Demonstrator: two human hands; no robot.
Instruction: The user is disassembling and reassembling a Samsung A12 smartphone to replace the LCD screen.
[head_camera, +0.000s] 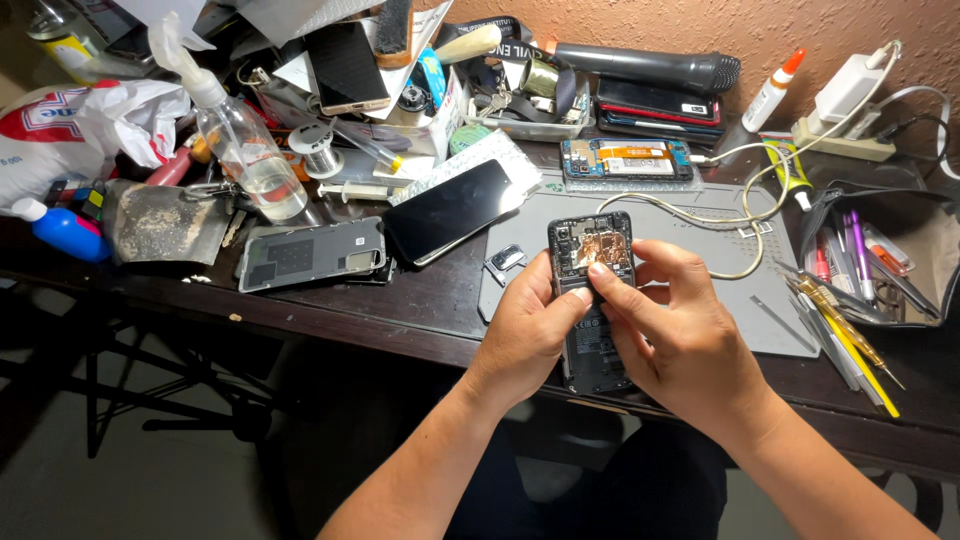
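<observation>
An opened black phone (592, 245), its back cover off and its boards and copper foil bare, is held upright over the grey work mat (700, 225). My left hand (525, 330) grips its left side with the thumb on the middle. My right hand (680, 330) grips the right side, and its thumb and forefinger press on the inside just below the copper part. The phone's lower half is partly hidden by both hands.
A grey back cover (310, 255) and a black screen panel (450, 210) lie to the left. Another opened phone (627, 158) lies at the mat's far edge with a white cable (745, 200). A spray bottle (240, 135), a microphone (650, 68) and a pouch of tools (870, 260) crowd the dark table.
</observation>
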